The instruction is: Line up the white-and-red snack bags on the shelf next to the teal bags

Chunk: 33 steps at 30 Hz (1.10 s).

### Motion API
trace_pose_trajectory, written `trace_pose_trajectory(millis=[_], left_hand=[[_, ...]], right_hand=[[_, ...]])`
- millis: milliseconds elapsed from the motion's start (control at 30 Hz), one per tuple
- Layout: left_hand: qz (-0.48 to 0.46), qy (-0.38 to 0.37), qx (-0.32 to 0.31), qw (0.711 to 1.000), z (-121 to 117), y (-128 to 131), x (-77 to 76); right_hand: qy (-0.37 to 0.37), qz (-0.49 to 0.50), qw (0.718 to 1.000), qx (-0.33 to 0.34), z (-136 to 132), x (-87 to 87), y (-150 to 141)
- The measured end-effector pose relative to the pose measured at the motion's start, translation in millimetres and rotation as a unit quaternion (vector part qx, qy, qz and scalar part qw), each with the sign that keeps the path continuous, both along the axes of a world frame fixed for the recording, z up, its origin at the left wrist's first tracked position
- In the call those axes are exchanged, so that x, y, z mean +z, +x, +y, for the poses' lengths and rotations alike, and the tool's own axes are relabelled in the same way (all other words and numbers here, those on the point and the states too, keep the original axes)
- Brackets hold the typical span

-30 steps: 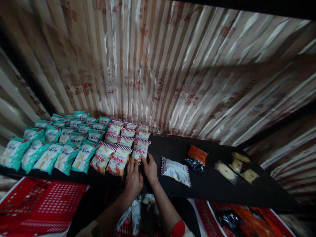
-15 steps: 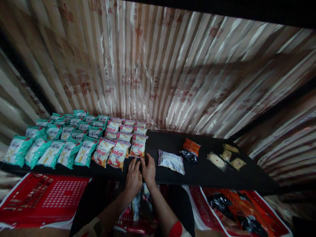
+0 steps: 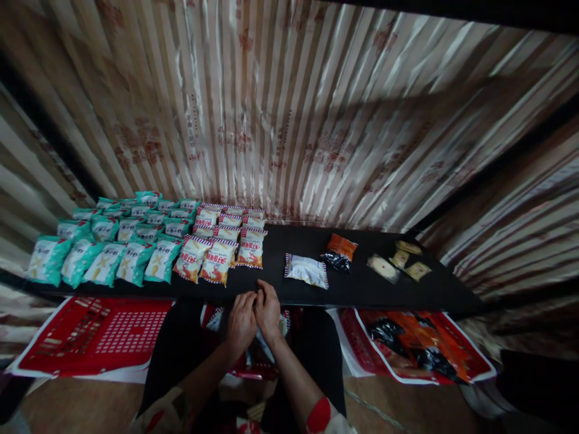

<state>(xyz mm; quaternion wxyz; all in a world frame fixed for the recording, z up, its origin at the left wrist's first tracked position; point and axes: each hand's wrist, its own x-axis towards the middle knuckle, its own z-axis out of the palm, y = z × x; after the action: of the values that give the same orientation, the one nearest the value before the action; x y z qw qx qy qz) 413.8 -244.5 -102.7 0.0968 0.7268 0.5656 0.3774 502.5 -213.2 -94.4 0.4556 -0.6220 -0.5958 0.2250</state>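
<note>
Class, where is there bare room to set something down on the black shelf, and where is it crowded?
Bare shelf shows behind the silver packet, toward the striped sheeting, and in front of the orange packet. The left is crowded: teal packets and red-lettered packets sit in close rows.

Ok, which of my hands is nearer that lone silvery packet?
Your right. The right hand is left of the silvery packet and nearer you; the left hand is farther left, beside it.

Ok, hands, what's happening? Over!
Left hand, right hand at edge of black shelf, holding nothing visible. White-and-red plastic snack bags beyond, untouched. Silvery plastic bag off right, not blocking.
</note>
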Motion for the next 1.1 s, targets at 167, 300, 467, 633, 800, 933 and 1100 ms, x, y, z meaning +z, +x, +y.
trace_pose_trajectory(millis=[167,300,467,633,800,933,1100], left_hand=[[-0.006,0.004,-0.023,1.000,-13.3,-5.2,-2.6],[-0.003,-0.012,-0.041,0.999,-24.1,-10.7,-8.2],[-0.001,-0.075,-0.048,0.996,-34.0,-13.1,-26.5],[-0.005,-0.204,-0.063,0.977,-37.2,-8.2,-41.0],[-0.005,-0.306,-0.042,0.951,-33.4,-0.7,-53.7],[-0.004,-0.359,-0.025,0.933,-26.1,4.3,-65.9],[-0.029,-0.396,-0.005,0.918,-16.1,10.7,-74.7]], right_hand=[[0.010,0.002,1.000,0.028,-20.3,-1.6,-3.1],[0.019,0.000,0.999,0.047,-36.2,-9.3,-6.4],[-0.016,-0.023,0.998,0.055,-49.7,-29.9,-7.9],[-0.091,-0.046,0.994,0.033,-54.6,-53.8,-2.5],[-0.165,-0.065,0.984,0.008,-54.5,-72.7,8.9],[-0.215,-0.070,0.974,-0.003,-53.3,-84.0,18.6],[-0.235,-0.061,0.970,-0.002,-49.3,-93.9,26.7]])
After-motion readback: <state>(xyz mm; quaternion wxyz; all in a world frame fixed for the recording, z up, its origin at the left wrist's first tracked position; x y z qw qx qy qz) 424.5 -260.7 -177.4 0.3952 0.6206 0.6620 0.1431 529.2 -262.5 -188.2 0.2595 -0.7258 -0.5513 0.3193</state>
